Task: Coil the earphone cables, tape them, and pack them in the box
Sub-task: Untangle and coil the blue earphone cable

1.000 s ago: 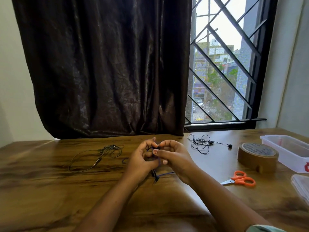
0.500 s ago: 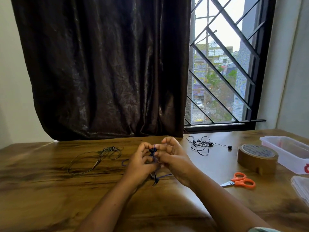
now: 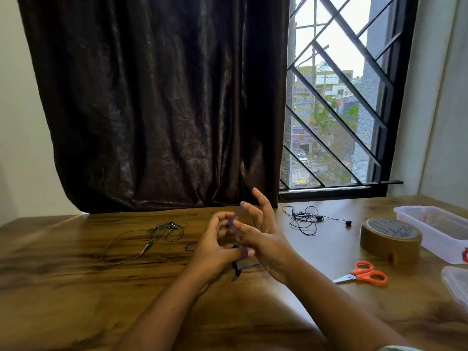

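- Two hands: left hand (image 3: 215, 247) curled, pinching the purple cable (image 3: 250, 265).
- Beside it, right hand (image 3: 268, 239): fingers, curled earlier, now spread upward, cable looped across them.

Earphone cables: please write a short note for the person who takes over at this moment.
Left hand pinches the purple earphone cable; right hand is open, fingers spread, against it.
Coil only begun; nothing taped or packed.
Grey earphones lie loose at left, black earphones at right.
Tape roll, scissors and clear box wait at right, untouched.
Left: finish the coil, tape it, do the other two, pack.
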Demonstrator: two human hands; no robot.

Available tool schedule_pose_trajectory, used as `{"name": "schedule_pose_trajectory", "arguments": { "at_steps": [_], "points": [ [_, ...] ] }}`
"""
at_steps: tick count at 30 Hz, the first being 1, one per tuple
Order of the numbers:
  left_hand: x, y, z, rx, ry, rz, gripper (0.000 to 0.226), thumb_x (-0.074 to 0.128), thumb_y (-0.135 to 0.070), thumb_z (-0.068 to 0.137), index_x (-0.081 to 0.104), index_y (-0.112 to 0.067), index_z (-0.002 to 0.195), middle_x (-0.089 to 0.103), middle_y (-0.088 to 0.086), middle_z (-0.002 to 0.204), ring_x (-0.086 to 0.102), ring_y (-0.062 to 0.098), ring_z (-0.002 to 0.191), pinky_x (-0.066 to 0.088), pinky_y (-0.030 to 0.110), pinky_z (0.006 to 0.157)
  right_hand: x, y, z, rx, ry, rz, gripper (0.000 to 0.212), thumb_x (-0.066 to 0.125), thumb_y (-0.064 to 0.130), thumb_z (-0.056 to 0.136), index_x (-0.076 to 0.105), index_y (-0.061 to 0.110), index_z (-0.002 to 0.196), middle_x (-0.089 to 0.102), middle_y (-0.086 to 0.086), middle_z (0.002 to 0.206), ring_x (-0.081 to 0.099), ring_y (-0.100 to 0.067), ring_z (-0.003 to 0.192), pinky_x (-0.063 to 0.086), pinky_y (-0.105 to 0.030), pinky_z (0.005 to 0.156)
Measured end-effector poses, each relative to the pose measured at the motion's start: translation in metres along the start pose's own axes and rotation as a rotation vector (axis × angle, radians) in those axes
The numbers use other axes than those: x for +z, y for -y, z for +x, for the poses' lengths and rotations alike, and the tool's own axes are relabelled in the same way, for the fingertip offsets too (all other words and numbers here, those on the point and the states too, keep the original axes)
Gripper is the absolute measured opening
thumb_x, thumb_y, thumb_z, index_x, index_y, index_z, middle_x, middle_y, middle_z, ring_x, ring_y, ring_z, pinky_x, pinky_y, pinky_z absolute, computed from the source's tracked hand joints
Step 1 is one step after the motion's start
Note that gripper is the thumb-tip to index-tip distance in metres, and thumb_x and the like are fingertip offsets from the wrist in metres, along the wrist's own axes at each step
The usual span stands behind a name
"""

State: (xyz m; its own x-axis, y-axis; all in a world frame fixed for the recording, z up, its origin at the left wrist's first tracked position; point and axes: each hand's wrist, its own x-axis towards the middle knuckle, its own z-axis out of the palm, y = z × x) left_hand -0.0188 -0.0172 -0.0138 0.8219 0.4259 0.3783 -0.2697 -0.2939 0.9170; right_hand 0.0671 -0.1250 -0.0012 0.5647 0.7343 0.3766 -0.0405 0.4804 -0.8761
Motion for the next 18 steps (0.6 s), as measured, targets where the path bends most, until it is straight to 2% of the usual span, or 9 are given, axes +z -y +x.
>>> {"name": "schedule_pose_trajectory", "arguments": {
  "at_steps": [2,4,7,9,10,12,14,16,18],
  "points": [
    [0.0,0.001,0.001,0.002,-0.019,-0.004,0.074,0.089,-0.012,0.055,0.052,-0.036,0.114,0.061,-0.007,0.118,0.058,0.01,0.113,0.054,0.038,0.091,0.0,0.001,-0.001,-0.025,-0.012,0.01,0.086,0.057,-0.01,0.087,0.023,0.045,0.144,0.039,0.007,0.142,0.065,-0.017,0.094,0.05,-0.019,0.051],
    [0.0,0.0,0.001,0.014,-0.045,0.025,0.08,0.09,-0.019,0.05,0.051,-0.046,0.115,0.054,-0.008,0.129,0.052,0.011,0.12,0.051,0.038,0.095,0.0,0.002,-0.001,-0.041,-0.031,-0.01,0.095,0.06,-0.01,0.085,0.017,0.053,0.143,0.032,0.011,0.146,0.063,-0.026,0.091,0.052,-0.026,0.051],
    [-0.001,-0.004,-0.001,0.069,-0.015,0.1,0.097,0.084,-0.01,0.056,0.035,-0.057,0.125,0.02,-0.019,0.152,0.035,0.005,0.134,0.048,0.03,0.099,-0.002,0.004,-0.002,-0.028,-0.037,-0.04,0.109,0.063,-0.012,0.082,0.008,0.062,0.139,0.028,0.016,0.145,0.065,-0.034,0.087,0.053,-0.033,0.05],
    [-0.003,-0.008,-0.003,0.067,0.036,0.077,0.109,0.085,-0.001,0.058,0.025,-0.061,0.126,0.016,-0.022,0.15,0.045,0.001,0.123,0.053,0.023,0.084,-0.003,0.005,-0.001,-0.032,-0.057,-0.069,0.113,0.064,-0.013,0.08,0.005,0.062,0.139,0.027,0.015,0.147,0.068,-0.03,0.094,0.055,-0.032,0.049],
    [-0.003,-0.009,-0.004,0.06,0.06,0.043,0.115,0.088,-0.003,0.054,0.021,-0.063,0.125,0.015,-0.023,0.149,0.053,0.005,0.117,0.054,0.024,0.079,-0.004,0.005,0.0,-0.048,-0.076,-0.095,0.113,0.064,-0.014,0.08,0.004,0.06,0.14,0.026,0.014,0.149,0.069,-0.024,0.094,0.056,-0.032,0.052],
    [-0.004,-0.011,-0.005,0.055,0.094,-0.009,0.127,0.093,-0.017,0.044,0.011,-0.068,0.127,0.011,-0.027,0.148,0.062,0.016,0.109,0.057,0.033,0.08,-0.006,0.004,0.002,-0.07,-0.125,-0.168,0.109,0.061,-0.014,0.082,0.002,0.054,0.144,0.024,0.011,0.151,0.069,-0.011,0.079,0.056,-0.038,0.068],
    [-0.004,-0.012,-0.005,0.054,0.108,-0.016,0.136,0.093,-0.025,0.04,0.0,-0.068,0.13,0.008,-0.026,0.149,0.066,0.017,0.104,0.056,0.037,0.083,-0.009,0.002,0.004,-0.061,-0.193,-0.234,0.104,0.059,-0.013,0.084,0.004,0.049,0.146,0.027,0.009,0.149,0.066,-0.008,0.074,0.055,-0.043,0.077],
    [-0.004,-0.011,-0.005,0.061,0.097,0.0,0.143,0.095,-0.022,0.043,-0.008,-0.063,0.134,0.007,-0.022,0.152,0.068,0.015,0.1,0.056,0.034,0.083,-0.013,-0.001,0.007,-0.026,-0.265,-0.246,0.096,0.057,-0.013,0.084,0.013,0.045,0.146,0.037,0.007,0.141,0.064,-0.008,0.073,0.057,-0.037,0.07],
    [-0.006,-0.009,-0.005,0.081,0.055,0.026,0.139,0.092,-0.015,0.047,-0.005,-0.062,0.135,0.009,-0.021,0.153,0.066,0.013,0.102,0.056,0.028,0.081,-0.016,0.0,0.007,0.031,-0.316,-0.181,0.074,0.053,-0.012,0.087,0.029,0.033,0.142,0.052,-0.001,0.124,0.061,-0.011,0.06,0.053,-0.027,0.051]
  ]
}}
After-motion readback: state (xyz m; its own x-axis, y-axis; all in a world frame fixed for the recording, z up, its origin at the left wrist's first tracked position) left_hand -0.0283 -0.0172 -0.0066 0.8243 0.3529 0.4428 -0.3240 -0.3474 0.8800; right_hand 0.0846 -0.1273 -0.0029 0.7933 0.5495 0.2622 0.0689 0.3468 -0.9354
